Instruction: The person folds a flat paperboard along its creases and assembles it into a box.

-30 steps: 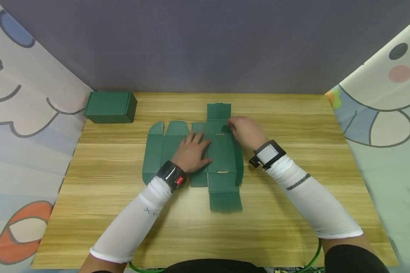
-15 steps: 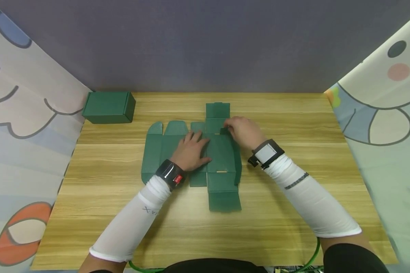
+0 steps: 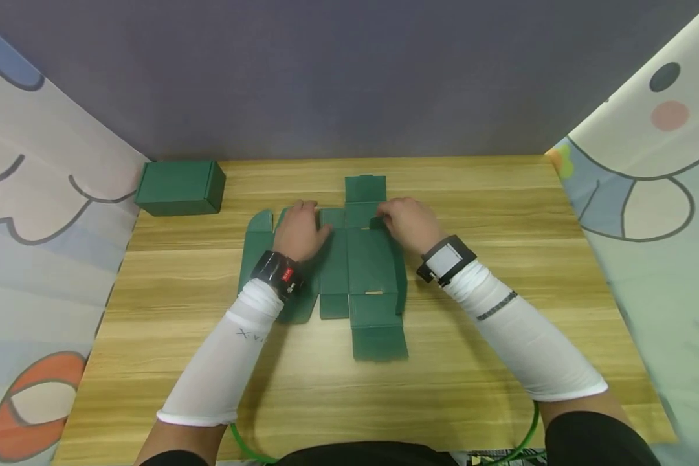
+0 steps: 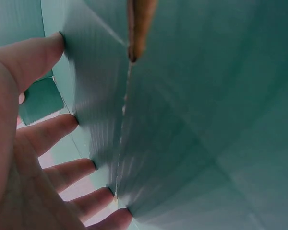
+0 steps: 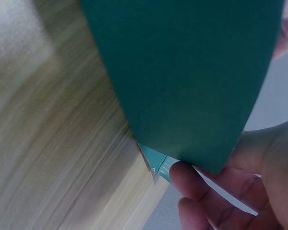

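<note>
A green cardboard box blank (image 3: 371, 259) lies unfolded on the table. My left hand (image 3: 299, 230) is over its left panels, and the left wrist view shows fingers spread and fairly straight, fingertips (image 4: 69, 122) against the green card. At the far right part of the blank, my right hand (image 3: 410, 223) pinches the end of the long side flap (image 3: 401, 278) near a small corner tab (image 3: 377, 223). In the right wrist view that side flap (image 5: 182, 86) stands up from the table, its corner between thumb and fingers.
A closed green box (image 3: 175, 188) stands at the back left of the wood-grain table (image 3: 472, 382). A grey wall (image 3: 349, 77) rises behind it, with cartoon-printed panels on both sides. A green cable (image 3: 244, 446) runs along the front edge.
My left hand has shifted left and slightly away from me, off the middle panels. The small corner tab has turned inward under my right hand, which keeps its pinch.
</note>
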Motion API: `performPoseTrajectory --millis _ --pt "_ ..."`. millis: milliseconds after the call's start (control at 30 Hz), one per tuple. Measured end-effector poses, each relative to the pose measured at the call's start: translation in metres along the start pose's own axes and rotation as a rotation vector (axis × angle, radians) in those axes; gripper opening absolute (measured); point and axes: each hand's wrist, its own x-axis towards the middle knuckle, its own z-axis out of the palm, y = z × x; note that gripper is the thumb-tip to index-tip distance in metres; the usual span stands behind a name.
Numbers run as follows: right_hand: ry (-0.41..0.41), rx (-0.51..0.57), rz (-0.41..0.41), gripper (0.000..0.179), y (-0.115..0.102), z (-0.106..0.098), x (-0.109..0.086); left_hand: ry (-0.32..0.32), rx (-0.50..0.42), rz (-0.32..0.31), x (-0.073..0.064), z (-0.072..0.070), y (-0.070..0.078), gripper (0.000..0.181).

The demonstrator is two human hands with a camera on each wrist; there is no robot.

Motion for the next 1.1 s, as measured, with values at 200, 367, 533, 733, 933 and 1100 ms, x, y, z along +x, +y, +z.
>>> performPoseTrajectory --millis 200,367,533,733,933,1100 --pt "-0.011 0.008 -0.011 0.019 -0.003 -0.001 0.001 -0.045 -0.087 -0.077 0.009 0.007 -0.009 0.053" --pt "-0.016 0.006 -0.017 0.019 -0.004 -0.001 0.001 -0.071 -0.107 -0.082 0.01 0.007 -0.007 0.048" --pt "-0.011 0.012 -0.012 0.019 -0.002 0.001 0.002 -0.016 -0.076 -0.026 0.008 0.003 0.001 0.042" --pt "0.003 0.014 -0.006 0.019 -0.001 0.0 0.001 0.041 -0.085 0.098 0.005 -0.003 0.019 0.036" --pt "0.003 0.003 -0.011 0.019 -0.001 0.001 0.001 0.068 -0.106 0.172 0.003 -0.001 0.03 0.032" --pt "0.007 -0.003 -0.007 0.019 -0.001 0.002 0.002 0.06 -0.109 0.203 0.002 -0.001 0.036 0.029"
